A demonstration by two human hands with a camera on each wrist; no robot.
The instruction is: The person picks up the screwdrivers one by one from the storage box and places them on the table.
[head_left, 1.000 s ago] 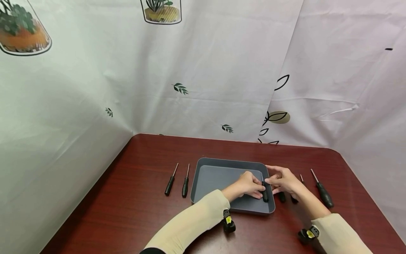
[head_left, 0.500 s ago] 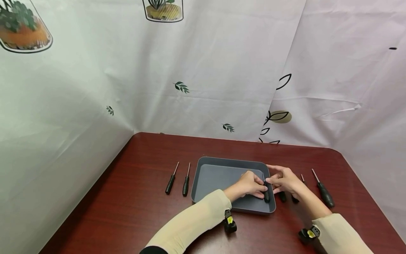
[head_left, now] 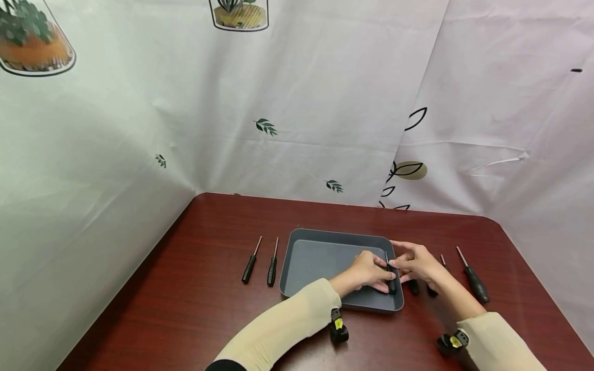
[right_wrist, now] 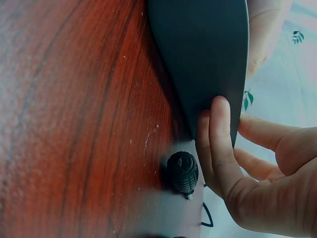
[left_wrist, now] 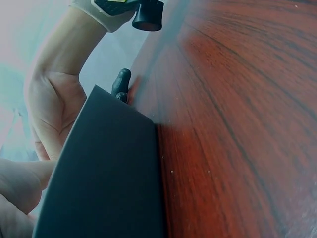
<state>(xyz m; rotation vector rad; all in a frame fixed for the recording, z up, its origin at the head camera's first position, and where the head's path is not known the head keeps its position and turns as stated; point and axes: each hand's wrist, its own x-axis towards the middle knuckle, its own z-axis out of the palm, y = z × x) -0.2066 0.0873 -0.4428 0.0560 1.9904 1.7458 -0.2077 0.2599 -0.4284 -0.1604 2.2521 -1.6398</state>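
Note:
A grey rectangular tray (head_left: 320, 257) lies on the table. Inside it, along the right wall, is a screwdriver (head_left: 392, 286) with a black handle. My left hand (head_left: 366, 270) pinches this screwdriver low in the tray, its fingers partly covering the handle. From outside, my right hand (head_left: 414, 263) grips the tray's right side. In the right wrist view, fingers of the right hand (right_wrist: 262, 183) press against the tray's outer wall (right_wrist: 208, 54) while the thumb lies at the rim. The tray wall (left_wrist: 109, 163) hides most of the left hand (left_wrist: 20, 188) in the left wrist view.
Two black-handled screwdrivers lie left of the tray, an outer screwdriver (head_left: 249, 269) and an inner screwdriver (head_left: 271, 270). To the right, a larger screwdriver (head_left: 475, 283) and two partly hidden handles (head_left: 413, 287) lie by the right forearm. Patterned cloth (head_left: 325, 103) hangs behind the table.
My left hand has shifted slightly right with the screwdriver, closer to the tray's right wall. The right hand keeps its grip on the tray's side.

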